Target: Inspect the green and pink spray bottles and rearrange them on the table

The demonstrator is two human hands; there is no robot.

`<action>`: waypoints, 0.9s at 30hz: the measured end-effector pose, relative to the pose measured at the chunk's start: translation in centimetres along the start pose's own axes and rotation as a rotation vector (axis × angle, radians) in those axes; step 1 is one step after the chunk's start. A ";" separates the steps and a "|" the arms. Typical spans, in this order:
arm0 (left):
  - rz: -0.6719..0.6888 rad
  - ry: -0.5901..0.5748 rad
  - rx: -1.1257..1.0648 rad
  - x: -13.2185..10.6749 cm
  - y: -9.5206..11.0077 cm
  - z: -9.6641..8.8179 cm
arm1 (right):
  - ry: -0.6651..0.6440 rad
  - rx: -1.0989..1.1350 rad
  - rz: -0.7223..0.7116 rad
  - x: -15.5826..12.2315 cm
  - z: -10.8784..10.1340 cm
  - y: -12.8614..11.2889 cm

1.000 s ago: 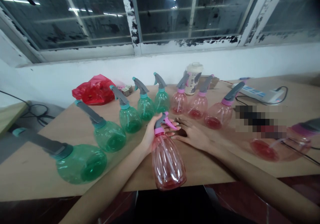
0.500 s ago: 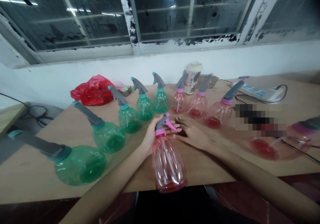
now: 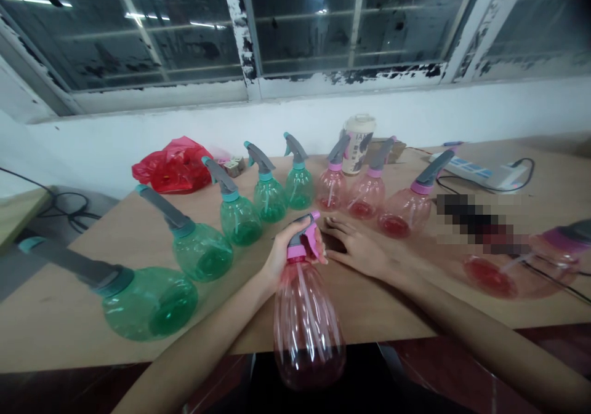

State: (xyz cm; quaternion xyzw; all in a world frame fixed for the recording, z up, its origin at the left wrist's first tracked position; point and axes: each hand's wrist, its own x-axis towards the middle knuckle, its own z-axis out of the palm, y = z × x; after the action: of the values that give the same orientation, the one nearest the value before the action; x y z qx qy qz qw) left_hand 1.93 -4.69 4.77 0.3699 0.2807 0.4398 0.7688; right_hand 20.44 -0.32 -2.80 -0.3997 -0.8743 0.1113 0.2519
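Observation:
My left hand (image 3: 282,249) is wrapped round the grey and pink head of a clear pink spray bottle (image 3: 310,325), its fingers at the pink trigger. The bottle's base reaches past the table's front edge, toward my lap. My right hand (image 3: 353,248) rests on the table just right of the bottle's head, fingers spread and holding nothing. Green spray bottles (image 3: 203,251) with grey and teal heads stand in a slanting row on the left. Pink spray bottles (image 3: 406,211) form a matching row on the right.
Behind the bottles are a red plastic bag (image 3: 173,167), a paper cup (image 3: 359,143) with a lid and a white power strip (image 3: 480,171) with a black cable. A blurred-out patch (image 3: 475,220) covers something at the right. The table's front edge (image 3: 401,338) runs close to me.
My left hand's fingers have closed around the trigger and head. The held bottle has come nearer to me, its base lower in view. My right hand has stayed in place.

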 end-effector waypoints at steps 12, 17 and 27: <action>-0.129 0.130 -0.171 1.2 -0.3 -1.2 | -0.005 -0.014 -0.057 0.1 -0.9 -0.4; -0.114 0.161 -0.182 1.2 -0.3 -1.2 | -0.001 -0.040 -0.048 0.0 -0.8 -0.3; -0.129 0.146 -0.174 1.4 -0.6 -1.4 | -0.010 -0.043 -0.043 0.1 -0.8 -0.5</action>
State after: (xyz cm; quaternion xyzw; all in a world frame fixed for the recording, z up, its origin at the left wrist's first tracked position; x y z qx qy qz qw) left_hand 1.79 -3.19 3.35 0.2498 0.3200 0.4378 0.8023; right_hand 20.53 -0.59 -1.91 -0.3854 -0.8862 0.0888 0.2413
